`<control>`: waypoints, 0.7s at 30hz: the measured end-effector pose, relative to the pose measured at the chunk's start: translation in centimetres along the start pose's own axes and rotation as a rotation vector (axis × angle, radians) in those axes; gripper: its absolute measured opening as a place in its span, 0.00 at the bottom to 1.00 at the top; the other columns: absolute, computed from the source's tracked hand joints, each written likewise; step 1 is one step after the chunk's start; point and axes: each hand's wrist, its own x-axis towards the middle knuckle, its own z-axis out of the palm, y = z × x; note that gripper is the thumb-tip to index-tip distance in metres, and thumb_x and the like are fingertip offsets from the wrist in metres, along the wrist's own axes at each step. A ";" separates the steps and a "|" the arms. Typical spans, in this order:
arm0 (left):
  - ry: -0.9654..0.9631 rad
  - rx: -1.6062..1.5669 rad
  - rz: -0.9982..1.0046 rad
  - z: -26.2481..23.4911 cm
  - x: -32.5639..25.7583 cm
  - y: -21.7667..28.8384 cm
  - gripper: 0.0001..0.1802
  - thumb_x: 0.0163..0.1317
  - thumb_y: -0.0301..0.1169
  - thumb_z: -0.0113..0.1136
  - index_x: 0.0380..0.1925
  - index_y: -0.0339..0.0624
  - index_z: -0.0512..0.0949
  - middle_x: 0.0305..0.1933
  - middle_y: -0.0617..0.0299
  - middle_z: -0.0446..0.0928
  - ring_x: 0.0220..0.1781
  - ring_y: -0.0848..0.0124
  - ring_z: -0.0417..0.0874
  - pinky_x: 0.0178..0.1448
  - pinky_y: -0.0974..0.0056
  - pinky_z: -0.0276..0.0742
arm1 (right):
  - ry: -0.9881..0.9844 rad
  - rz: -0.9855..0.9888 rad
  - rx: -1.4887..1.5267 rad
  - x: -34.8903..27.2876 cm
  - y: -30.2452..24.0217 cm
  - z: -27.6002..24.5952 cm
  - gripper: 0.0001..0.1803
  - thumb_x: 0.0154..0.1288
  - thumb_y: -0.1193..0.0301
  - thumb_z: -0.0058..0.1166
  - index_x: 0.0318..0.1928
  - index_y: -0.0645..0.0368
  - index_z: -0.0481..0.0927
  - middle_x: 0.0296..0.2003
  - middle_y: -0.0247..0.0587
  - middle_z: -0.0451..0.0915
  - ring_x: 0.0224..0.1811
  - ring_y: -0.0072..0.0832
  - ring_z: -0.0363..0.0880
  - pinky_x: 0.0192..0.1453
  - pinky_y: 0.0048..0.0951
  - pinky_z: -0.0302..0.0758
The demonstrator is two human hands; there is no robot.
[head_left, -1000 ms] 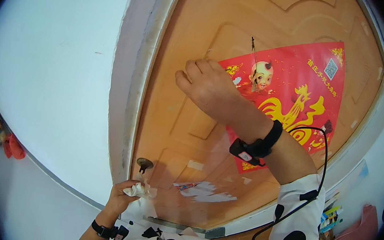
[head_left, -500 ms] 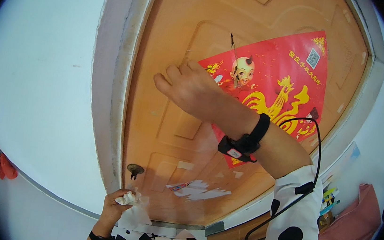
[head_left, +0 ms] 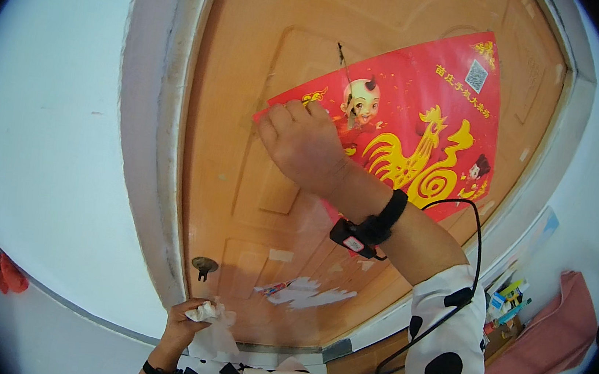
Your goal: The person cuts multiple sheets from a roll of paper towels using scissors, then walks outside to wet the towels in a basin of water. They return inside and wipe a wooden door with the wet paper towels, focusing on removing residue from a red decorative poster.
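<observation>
A red diamond-shaped poster (head_left: 407,88) with yellow rooster artwork and a cartoon child hangs on the wooden door (head_left: 217,192). My right hand (head_left: 302,147) is closed at its left corner, with the fingers curled over the edge and a bit of red showing past them. The fingertips are partly hidden. A black strap with a small device (head_left: 364,235) sits on that wrist, and a cable runs from it. Low at the left, my left hand (head_left: 183,321) is closed around a crumpled white tissue (head_left: 205,313), whose thin end hangs down.
A round metal lock fitting (head_left: 205,266) is on the door above my left hand. White torn paper remains (head_left: 309,294) stick to the lower door. The frame (head_left: 165,135) and white wall lie left; a pink cloth-like item (head_left: 548,337) and colourful small packages (head_left: 508,303) stand right.
My right hand has moved right and slightly down against the poster, so its left corner now shows beside the fingers. My left hand still holds the tissue. The view has shifted a little.
</observation>
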 end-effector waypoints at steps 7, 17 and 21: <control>-0.004 0.065 -0.045 -0.3 -0.3 -0.3 0.21 0.46 0.11 0.63 0.43 0.36 0.81 0.45 0.60 0.81 0.50 0.70 0.81 0.57 0.65 0.75 | -0.014 0.046 0.014 0.7 0.6 0.4 0.07 0.54 0.67 0.53 0.33 0.55 0.77 0.30 0.37 0.75 0.34 0.33 0.75 0.39 0.34 0.69; 0.010 0.018 -0.065 -1.3 -0.7 -0.8 0.23 0.45 0.10 0.63 0.44 0.37 0.81 0.46 0.61 0.81 0.51 0.69 0.80 0.58 0.65 0.74 | 0.244 0.184 0.137 1.3 2.3 0.0 0.06 0.53 0.70 0.57 0.32 0.56 0.75 0.28 0.40 0.75 0.32 0.38 0.76 0.36 0.38 0.70; 0.014 0.034 -0.072 -1.3 -0.6 -1.0 0.23 0.46 0.09 0.63 0.44 0.37 0.81 0.47 0.61 0.80 0.51 0.69 0.80 0.58 0.65 0.73 | 0.367 0.509 0.331 -0.1 3.1 -0.7 0.06 0.58 0.72 0.58 0.32 0.58 0.74 0.27 0.45 0.74 0.29 0.44 0.75 0.31 0.40 0.70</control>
